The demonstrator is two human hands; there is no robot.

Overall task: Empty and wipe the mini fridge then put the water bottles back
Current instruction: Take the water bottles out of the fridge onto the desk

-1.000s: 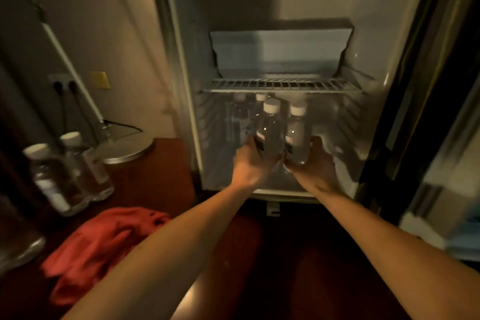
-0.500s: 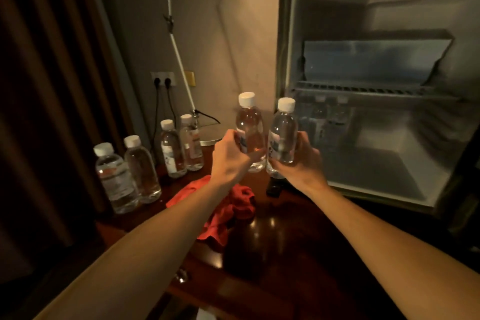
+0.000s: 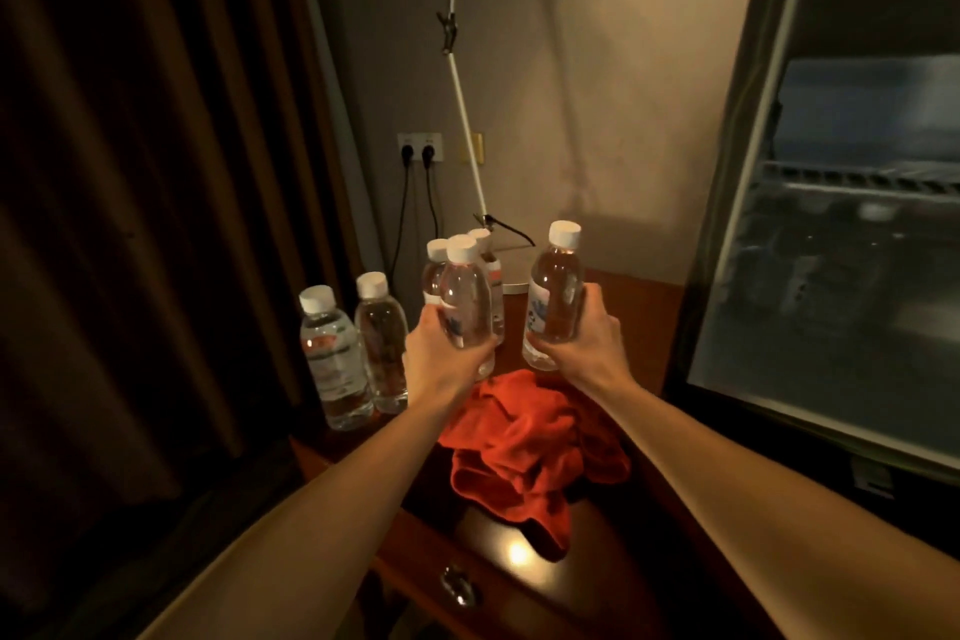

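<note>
My left hand (image 3: 441, 353) grips a clear water bottle (image 3: 465, 299) with a white cap, held upright above the wooden table (image 3: 644, 307). My right hand (image 3: 584, 343) grips a second bottle (image 3: 556, 286) the same way, a little to the right. Several more bottles stand on the table's left side: two at the near left (image 3: 332, 359) (image 3: 382, 343) and two behind the bottle in my left hand (image 3: 485, 244). A red cloth (image 3: 530, 442) lies crumpled below my hands. The open mini fridge (image 3: 748, 172) is at the right; blurred bottles (image 3: 810, 270) show inside under its wire shelf.
A dark curtain (image 3: 156, 172) hangs along the left. A wall socket (image 3: 420, 148) with two black plugs sits behind the bottles. A thin white lamp pole (image 3: 462, 83) rises from a round base by the wall. A drawer knob (image 3: 457, 585) shows at the table's front.
Both hands lifted a bottle each out of the fridge and carried them left, over the table and the red cloth. My view swung left with them, so the fridge now sits at the right edge.
</note>
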